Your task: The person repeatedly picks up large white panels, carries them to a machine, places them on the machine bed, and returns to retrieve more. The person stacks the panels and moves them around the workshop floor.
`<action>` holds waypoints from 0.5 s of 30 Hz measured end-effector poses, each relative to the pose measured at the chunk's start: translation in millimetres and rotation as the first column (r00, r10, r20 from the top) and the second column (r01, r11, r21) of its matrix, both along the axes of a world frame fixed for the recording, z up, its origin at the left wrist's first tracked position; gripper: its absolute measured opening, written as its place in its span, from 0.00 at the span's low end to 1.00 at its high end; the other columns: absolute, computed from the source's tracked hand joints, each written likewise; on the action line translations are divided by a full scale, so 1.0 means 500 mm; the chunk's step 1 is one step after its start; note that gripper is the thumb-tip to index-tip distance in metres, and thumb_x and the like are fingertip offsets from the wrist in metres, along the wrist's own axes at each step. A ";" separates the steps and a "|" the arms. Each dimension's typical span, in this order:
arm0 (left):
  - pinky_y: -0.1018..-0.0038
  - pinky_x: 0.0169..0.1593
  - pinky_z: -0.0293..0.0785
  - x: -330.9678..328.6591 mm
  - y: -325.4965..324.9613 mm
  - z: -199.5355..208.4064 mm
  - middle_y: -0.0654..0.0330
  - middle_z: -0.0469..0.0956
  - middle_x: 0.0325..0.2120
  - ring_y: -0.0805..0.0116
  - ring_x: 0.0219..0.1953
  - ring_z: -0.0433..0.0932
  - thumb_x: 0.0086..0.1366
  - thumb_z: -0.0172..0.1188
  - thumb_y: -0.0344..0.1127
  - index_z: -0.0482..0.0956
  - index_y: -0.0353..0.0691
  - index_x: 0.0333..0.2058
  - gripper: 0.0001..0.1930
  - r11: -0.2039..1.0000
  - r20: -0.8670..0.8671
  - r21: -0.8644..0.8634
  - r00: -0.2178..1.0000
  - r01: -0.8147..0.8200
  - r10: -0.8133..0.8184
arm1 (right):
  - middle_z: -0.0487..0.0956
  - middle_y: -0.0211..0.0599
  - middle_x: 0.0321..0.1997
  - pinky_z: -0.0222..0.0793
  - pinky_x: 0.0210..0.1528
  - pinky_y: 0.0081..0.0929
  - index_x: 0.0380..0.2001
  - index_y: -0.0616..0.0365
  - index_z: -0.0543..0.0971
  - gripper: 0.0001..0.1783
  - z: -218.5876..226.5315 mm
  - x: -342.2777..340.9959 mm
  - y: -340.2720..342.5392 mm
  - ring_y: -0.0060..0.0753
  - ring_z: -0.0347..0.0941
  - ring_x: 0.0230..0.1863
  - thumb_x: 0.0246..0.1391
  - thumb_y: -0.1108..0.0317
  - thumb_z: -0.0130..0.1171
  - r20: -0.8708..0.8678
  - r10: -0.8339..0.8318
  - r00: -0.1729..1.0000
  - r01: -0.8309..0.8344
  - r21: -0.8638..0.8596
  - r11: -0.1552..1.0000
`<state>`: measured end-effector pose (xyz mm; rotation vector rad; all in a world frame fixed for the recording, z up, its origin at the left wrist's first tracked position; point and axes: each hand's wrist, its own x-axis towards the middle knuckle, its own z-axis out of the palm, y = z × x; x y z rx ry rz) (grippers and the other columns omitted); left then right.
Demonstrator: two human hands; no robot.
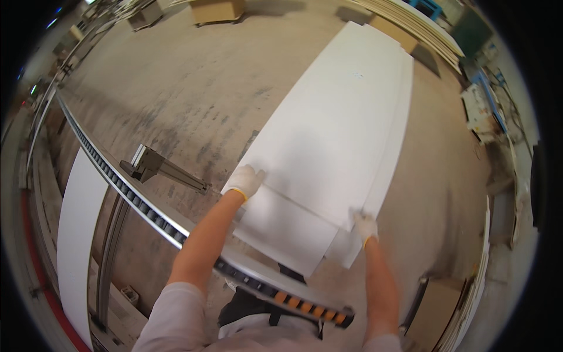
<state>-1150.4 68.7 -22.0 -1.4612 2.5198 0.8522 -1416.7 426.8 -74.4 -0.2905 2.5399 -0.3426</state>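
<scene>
A long white panel [328, 135] lies on top of other white panels [284, 232], whose ends stick out on the near side and along the right. My left hand [246, 180], in a white knit glove with a yellow cuff, is closed on the near left corner of the top panel. At its near right corner, my right hand [365, 226], gloved the same way and slightly blurred, grips the edge. Both arms reach forward, and the top panel's near edge runs between the hands.
A metal rail with rollers [138, 202] crosses in front of my body from far left to near right. Beyond it juts a metal arm [176, 173]. Another white panel [79, 234] lies at left. Brown board stacks [217, 10] stand far off; a machine [481, 111] is at right.
</scene>
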 end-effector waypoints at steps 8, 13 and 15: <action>0.55 0.64 0.72 -0.113 -0.012 -0.252 0.38 0.78 0.57 0.43 0.60 0.78 0.66 0.54 0.68 0.79 0.31 0.56 0.40 0.944 0.108 0.328 0.994 -0.032 -0.004 | 0.76 0.57 0.65 0.74 0.61 0.37 0.64 0.78 0.69 0.43 -0.193 -0.006 0.033 0.49 0.77 0.59 0.69 0.42 0.55 0.656 -0.315 0.686 0.681 -0.425 0.596; 0.56 0.59 0.75 -0.097 -0.036 -0.161 0.37 0.82 0.47 0.45 0.54 0.81 0.62 0.57 0.71 0.83 0.30 0.50 0.42 0.969 -0.002 0.243 0.999 0.050 -0.051 | 0.83 0.57 0.52 0.81 0.48 0.41 0.60 0.78 0.72 0.47 -0.121 -0.003 0.041 0.53 0.81 0.49 0.65 0.35 0.57 0.168 -0.297 0.940 0.330 -0.227 0.916; 0.56 0.52 0.77 -0.078 -0.032 -0.099 0.41 0.85 0.34 0.44 0.42 0.84 0.59 0.57 0.76 0.87 0.29 0.35 0.44 0.919 0.003 0.386 0.997 0.074 -0.082 | 0.83 0.54 0.46 0.81 0.35 0.39 0.56 0.76 0.73 0.45 -0.044 0.012 0.054 0.48 0.83 0.42 0.64 0.36 0.58 0.295 -0.372 0.880 0.454 -0.294 0.841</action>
